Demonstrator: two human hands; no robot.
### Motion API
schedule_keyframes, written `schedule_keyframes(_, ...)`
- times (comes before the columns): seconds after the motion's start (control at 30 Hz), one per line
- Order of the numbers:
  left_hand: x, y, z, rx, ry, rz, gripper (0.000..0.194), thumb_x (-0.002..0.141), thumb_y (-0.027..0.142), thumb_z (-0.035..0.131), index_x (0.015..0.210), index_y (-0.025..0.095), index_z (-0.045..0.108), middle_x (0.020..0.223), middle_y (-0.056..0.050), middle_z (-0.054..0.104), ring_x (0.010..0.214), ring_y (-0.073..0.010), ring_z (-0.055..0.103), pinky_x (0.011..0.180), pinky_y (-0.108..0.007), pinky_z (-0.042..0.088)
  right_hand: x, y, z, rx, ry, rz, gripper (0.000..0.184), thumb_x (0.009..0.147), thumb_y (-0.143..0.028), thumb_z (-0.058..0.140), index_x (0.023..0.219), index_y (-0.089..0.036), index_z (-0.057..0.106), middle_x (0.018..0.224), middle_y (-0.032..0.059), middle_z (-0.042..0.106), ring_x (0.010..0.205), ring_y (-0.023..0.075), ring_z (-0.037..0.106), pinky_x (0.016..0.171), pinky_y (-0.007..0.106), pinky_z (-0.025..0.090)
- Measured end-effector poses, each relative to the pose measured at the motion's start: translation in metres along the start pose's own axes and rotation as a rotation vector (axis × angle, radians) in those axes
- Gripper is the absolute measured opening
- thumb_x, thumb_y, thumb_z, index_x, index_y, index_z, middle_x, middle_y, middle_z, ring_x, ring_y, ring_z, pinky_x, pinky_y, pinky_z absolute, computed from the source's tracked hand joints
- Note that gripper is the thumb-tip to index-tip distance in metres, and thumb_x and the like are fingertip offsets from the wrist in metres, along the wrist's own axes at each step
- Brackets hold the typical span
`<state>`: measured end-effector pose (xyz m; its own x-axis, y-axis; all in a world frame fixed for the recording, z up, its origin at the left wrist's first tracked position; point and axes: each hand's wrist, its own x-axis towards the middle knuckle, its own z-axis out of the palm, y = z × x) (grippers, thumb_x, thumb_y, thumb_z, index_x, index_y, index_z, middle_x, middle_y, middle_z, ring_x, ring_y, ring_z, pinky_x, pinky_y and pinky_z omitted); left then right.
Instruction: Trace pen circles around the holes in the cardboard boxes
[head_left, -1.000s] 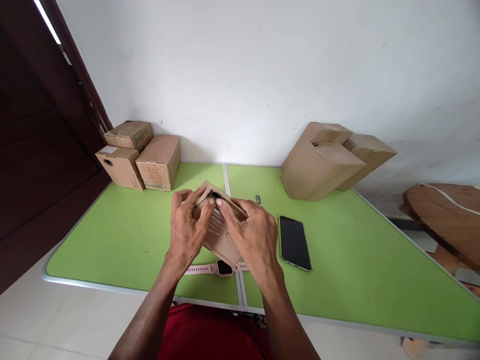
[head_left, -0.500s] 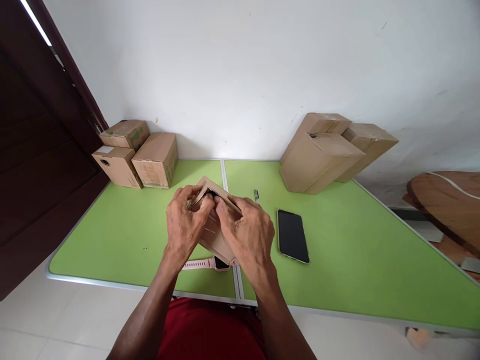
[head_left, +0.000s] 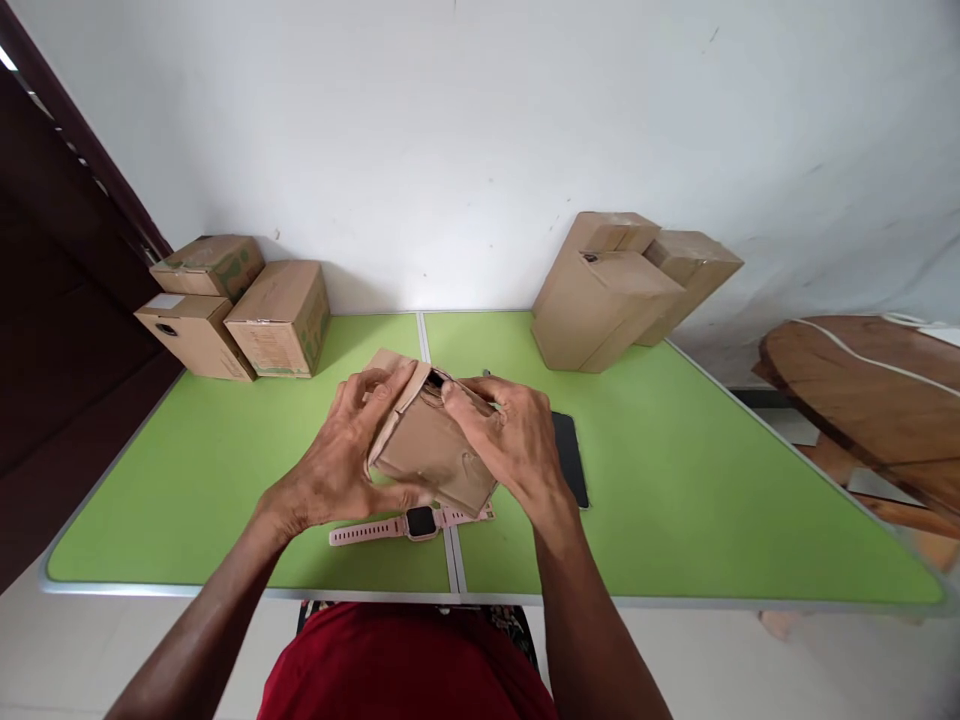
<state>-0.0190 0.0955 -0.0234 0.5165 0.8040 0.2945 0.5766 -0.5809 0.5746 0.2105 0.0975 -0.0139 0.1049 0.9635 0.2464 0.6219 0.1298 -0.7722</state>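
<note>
Between my hands, above the green table, is a small brown cardboard box, tilted, with a dark gap along its upper edge. My left hand grips its left side, fingers over the top edge and thumb low at the near side. My right hand holds the right side, thumb pressed near the gap. What lies inside the box cannot be made out. Just below the box, a pink smartwatch lies with its strap stretched out. Beside my right wrist a black smartphone is partly covered by my hand.
Several cardboard boxes stand at the table's back left, such as the front one, and taller ones at the back right by the white wall. A small grey object shows beyond my right hand. A brown wooden surface is at the right.
My left hand has shifted from the box's upper opening to its left side, thumb now low. The box has turned, showing a broad face and an edge flap. The camera view has shifted right.
</note>
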Motion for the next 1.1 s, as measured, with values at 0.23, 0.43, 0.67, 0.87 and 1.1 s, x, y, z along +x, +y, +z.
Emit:
schedule_keyframes(0.23,0.003,-0.015,-0.016,0.251,-0.137,0.165,0.147,0.074,0.035,0.094,0.179,0.033,-0.009,0.179,-0.026,0.022,0.166,-0.0544,0.026,0.131,-0.077,0.033,0.004,-0.012,-0.004,-0.038,-0.161,-0.164,0.032,0.090,-0.043,0.065,0.084,-0.021,0.086,0.095,0.0079,0.087,0.079,0.0243,0.076,0.071,0.036,0.051)
schedule_keyframes(0.43,-0.023,-0.041,-0.004,0.217,0.022,0.169,0.145,0.067,0.037,0.097,0.176,0.032,0.003,0.165,-0.025,0.040,0.152,-0.0545,0.048,0.120,-0.071,0.051,0.009,-0.012,0.001,-0.023,-0.228,-0.271,0.041,0.093,-0.060,0.071,0.098,-0.021,0.084,0.099,0.0074,0.084,0.092,0.0255,0.076,0.082,0.038,0.055)
schedule_keyframes(0.67,-0.053,-0.065,0.004,0.090,0.257,0.005,0.146,0.060,0.058,0.099,0.174,0.053,0.008,0.161,-0.010,0.039,0.141,-0.0568,0.051,0.117,-0.079,0.050,0.059,0.081,-0.009,-0.246,-0.061,0.311,0.052,0.106,-0.063,0.062,0.093,-0.016,0.078,0.103,0.0166,0.083,0.100,0.0309,0.078,0.086,0.041,0.056)
schedule_keyframes(0.87,-0.059,-0.068,0.014,0.100,0.320,0.000,0.140,0.064,0.062,0.097,0.173,0.050,0.011,0.162,-0.010,0.040,0.144,-0.0531,0.051,0.121,-0.075,0.049,0.069,0.125,0.022,-0.296,-0.186,0.547,0.023,0.100,-0.036,0.082,0.104,-0.015,0.076,0.113,0.0106,0.078,0.103,0.0250,0.076,0.092,0.042,0.062)
schedule_keyframes(1.1,-0.057,-0.062,0.018,0.151,0.349,0.067,0.124,0.075,0.054,0.094,0.172,0.028,0.021,0.150,-0.021,0.052,0.138,-0.0460,0.061,0.115,-0.064,0.057,0.065,0.109,0.003,0.190,-0.175,0.430,0.044,0.094,-0.060,0.079,0.080,-0.020,0.065,0.070,-0.0023,0.060,0.055,0.0128,0.054,0.051,0.028,0.046)
